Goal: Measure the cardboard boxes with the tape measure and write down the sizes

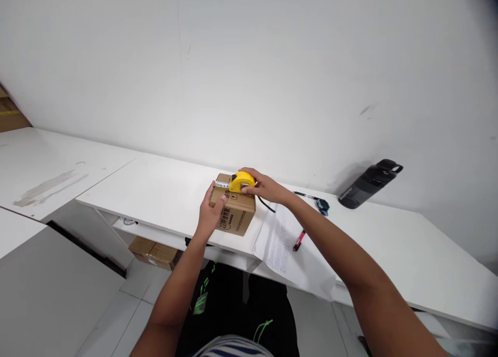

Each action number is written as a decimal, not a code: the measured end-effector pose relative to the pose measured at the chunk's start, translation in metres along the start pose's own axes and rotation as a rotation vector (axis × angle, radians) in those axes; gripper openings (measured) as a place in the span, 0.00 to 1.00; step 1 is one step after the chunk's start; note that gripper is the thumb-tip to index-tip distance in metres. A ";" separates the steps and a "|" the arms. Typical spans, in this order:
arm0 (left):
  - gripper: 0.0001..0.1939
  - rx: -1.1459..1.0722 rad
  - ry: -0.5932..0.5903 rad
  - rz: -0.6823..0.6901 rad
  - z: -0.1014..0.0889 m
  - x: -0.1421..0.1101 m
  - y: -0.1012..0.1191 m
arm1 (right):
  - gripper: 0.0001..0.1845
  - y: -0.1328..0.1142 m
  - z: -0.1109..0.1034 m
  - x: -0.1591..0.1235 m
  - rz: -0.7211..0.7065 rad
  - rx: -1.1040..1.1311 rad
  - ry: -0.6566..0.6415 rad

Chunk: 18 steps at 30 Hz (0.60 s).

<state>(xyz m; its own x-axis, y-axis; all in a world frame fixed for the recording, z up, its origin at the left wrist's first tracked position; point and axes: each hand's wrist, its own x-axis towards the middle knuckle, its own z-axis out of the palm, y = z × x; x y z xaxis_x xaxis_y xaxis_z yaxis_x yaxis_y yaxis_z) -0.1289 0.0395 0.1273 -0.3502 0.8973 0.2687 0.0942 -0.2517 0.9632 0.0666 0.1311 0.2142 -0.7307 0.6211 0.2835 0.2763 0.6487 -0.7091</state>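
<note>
A small brown cardboard box (pixel 238 214) stands on the white table (pixel 163 191). On top of it lies a yellow tape measure (pixel 241 181). My right hand (pixel 263 187) is closed around the tape measure's body from the right. A short length of tape blade sticks out to the left across the box top. My left hand (pixel 210 215) rests against the box's near left corner, thumb and fingers pinched on the blade's end at the box edge.
Printed sheets of paper (pixel 280 243) hang over the table's front edge right of the box, with a red pen (pixel 299 240) on them. Further right lie a black pen (pixel 305 195), a small blue object (pixel 322 206) and a dark water bottle (pixel 368 184) against the wall. Cardboard boxes (pixel 155 253) sit under the table.
</note>
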 end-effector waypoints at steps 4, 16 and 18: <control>0.32 0.001 0.001 0.001 0.000 0.003 -0.002 | 0.32 0.017 -0.020 -0.031 0.098 0.046 0.054; 0.32 -0.018 -0.020 0.045 0.000 0.008 -0.006 | 0.30 0.006 -0.024 -0.063 0.153 -0.066 0.135; 0.32 -0.023 -0.039 0.039 0.000 0.008 -0.004 | 0.30 0.005 -0.024 -0.065 0.155 -0.070 0.139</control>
<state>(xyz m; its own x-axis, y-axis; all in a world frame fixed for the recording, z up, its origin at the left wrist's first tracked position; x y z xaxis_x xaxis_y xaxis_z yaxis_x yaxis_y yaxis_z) -0.1322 0.0471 0.1255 -0.3102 0.9000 0.3063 0.0852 -0.2946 0.9518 0.1309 0.1042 0.2081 -0.5840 0.7676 0.2641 0.4248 0.5662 -0.7064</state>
